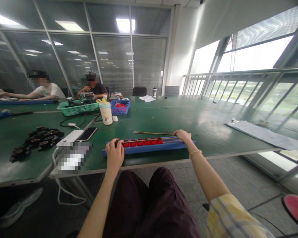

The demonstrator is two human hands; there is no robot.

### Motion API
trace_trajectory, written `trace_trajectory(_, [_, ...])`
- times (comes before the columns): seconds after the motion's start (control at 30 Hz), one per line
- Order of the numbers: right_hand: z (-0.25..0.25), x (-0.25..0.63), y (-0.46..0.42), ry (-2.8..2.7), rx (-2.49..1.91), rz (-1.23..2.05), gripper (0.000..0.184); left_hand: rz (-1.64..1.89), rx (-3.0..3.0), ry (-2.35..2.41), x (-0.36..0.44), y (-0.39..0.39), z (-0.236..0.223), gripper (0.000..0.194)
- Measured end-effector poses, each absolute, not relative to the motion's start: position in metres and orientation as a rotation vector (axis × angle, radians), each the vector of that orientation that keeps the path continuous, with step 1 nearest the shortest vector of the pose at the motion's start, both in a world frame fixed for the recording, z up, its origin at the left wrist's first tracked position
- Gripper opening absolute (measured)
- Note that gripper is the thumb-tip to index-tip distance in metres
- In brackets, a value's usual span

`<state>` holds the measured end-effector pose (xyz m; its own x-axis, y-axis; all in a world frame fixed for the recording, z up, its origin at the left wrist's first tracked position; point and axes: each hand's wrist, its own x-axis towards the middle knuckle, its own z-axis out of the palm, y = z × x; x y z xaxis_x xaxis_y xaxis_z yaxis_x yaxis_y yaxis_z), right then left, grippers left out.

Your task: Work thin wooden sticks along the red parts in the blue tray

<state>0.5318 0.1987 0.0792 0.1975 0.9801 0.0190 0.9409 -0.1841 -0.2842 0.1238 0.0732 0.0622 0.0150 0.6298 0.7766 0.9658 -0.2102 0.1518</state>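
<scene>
A long blue channel-shaped tray (149, 149) lies along the table's front edge. Inside it stands a row of several red block-like parts (139, 142), and a thin brass-coloured rod (167, 138) runs lengthwise over them. My left hand (115, 153) is curled over the tray's left end, at a small black part (116, 143) beside the red row; its exact grip is hidden. At the other end, my right hand (183, 136) has its fingers closed at the rod's right end, above the tray. Behind the tray, more thin rods (151, 133) lie on the table.
Left of the tray are phones (87, 134), a white power bank (71, 137) and black parts (37, 140). Farther back stand a cup (105, 114), a green basket (64, 110) and a blue basket (120, 109). A clipboard (258, 132) lies right. Two people sit across.
</scene>
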Motion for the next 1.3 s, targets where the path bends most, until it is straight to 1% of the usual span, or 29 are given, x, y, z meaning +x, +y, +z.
trace_trajectory(0.37, [0.0777,0.5348,0.2021,-1.866,-2.263,0.239,0.046,-1.037,-1.868,-1.623,0.1239,0.0736,0.0612,0.031])
trace_trajectory(0.9, [0.0754,0.5385,0.2062,-1.834,-2.329,0.204,0.043,-1.056,-1.875,-1.612,0.1258,0.0755,0.0612,0.03])
trace_trajectory(1.3, [0.0752,0.5386,0.2034,-1.908,-2.199,0.204,0.049,-1.029,-1.865,-1.618,0.126,0.076,0.0609,0.03])
